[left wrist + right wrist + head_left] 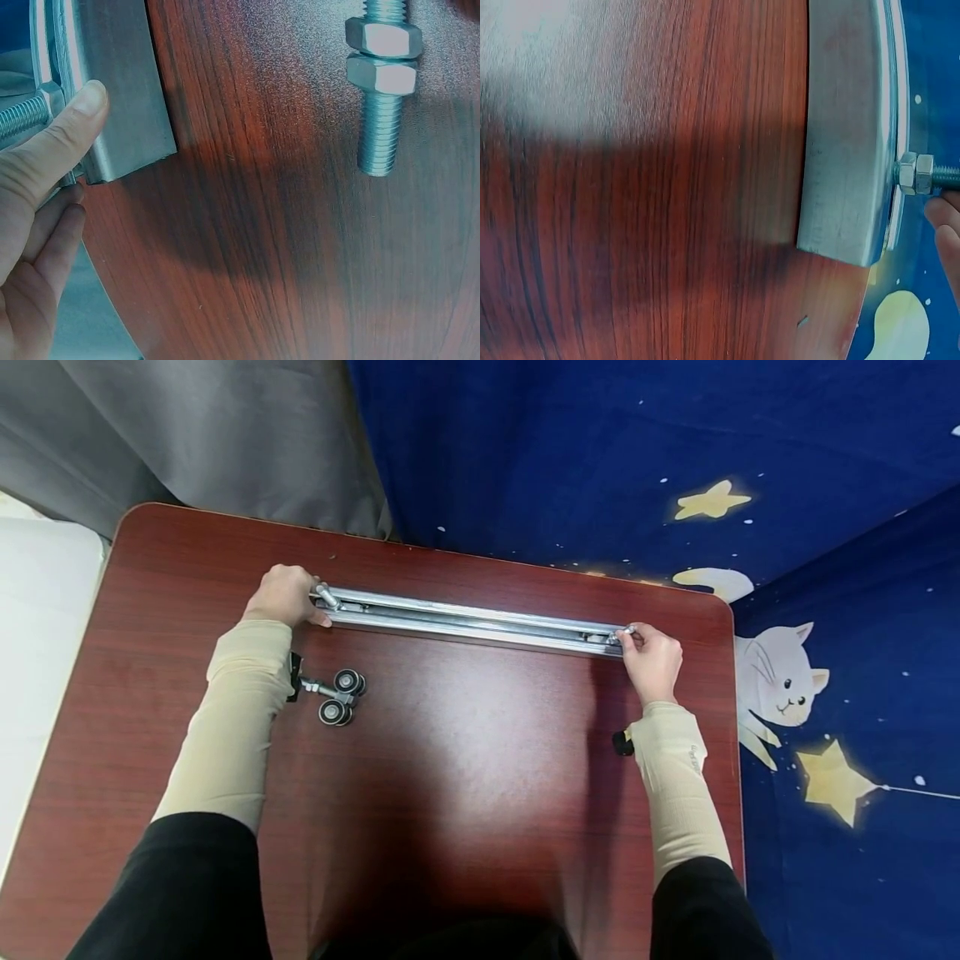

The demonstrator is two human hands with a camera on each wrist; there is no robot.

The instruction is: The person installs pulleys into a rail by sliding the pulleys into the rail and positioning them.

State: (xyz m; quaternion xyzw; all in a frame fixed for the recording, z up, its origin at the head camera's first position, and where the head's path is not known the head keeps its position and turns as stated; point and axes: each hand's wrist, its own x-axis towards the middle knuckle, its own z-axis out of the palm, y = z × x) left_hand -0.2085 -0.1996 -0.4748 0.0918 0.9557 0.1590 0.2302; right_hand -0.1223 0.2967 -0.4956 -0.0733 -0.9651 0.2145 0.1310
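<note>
A long slotted metal rail (450, 620) lies across the far part of the table, its slot facing up. My left hand (283, 595) grips the rail's left end, the thumb (71, 124) on its side wall and the other fingers by the end. Beside that thumb a threaded bolt (22, 116) sticks out of the slot. At the right end my right hand (654, 662) pinches another bolt (945, 177) with two nuts, which also rises from the slot. The trolley bodies inside the rail are mostly hidden.
A loose roller trolley (342, 695) with black wheels and a nutted bolt (379, 135) lies on the red-brown table (480, 760), near my left forearm. Behind the table hang a grey curtain (247, 443) and a blue patterned curtain (525, 460). A white surface (41, 602) stands at left.
</note>
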